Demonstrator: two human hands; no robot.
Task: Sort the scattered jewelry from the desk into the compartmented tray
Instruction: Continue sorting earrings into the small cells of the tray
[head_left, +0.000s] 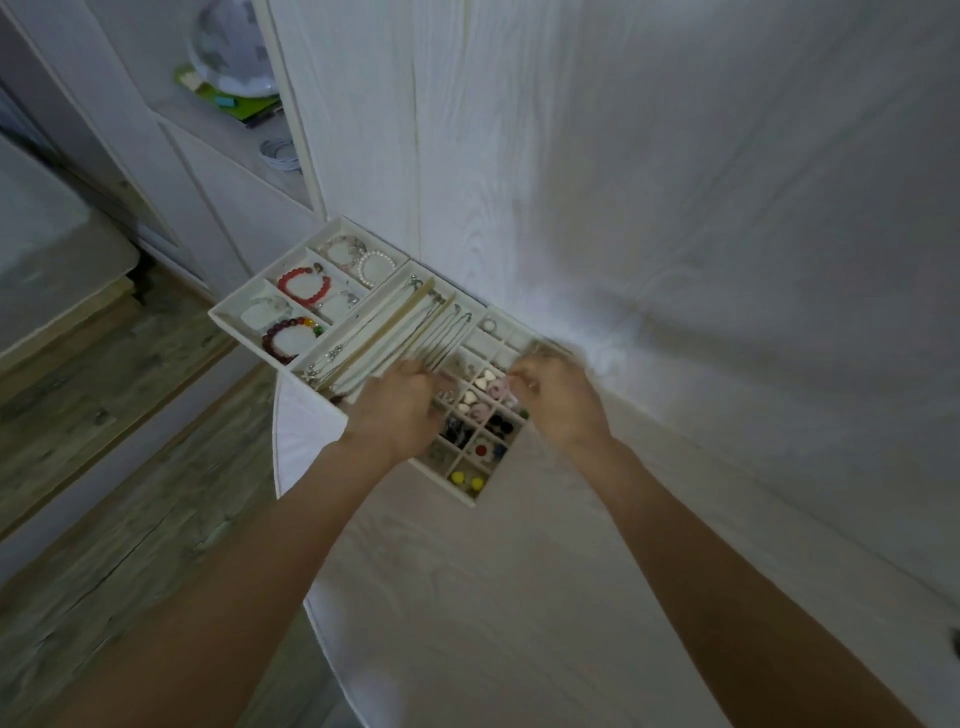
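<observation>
White wood desk (675, 260) lies under our tray (228, 315) by its edge, where our left hand (400, 410) and right hand (558, 402) curl over tiny earring boxes, grip too blurry to tell, and such light, slippery bits need gentle fingertip pinches.

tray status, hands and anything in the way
Left hand and right hand both over tray, grips blurred. Small compartments hold earrings. Nothing blocking.
</observation>
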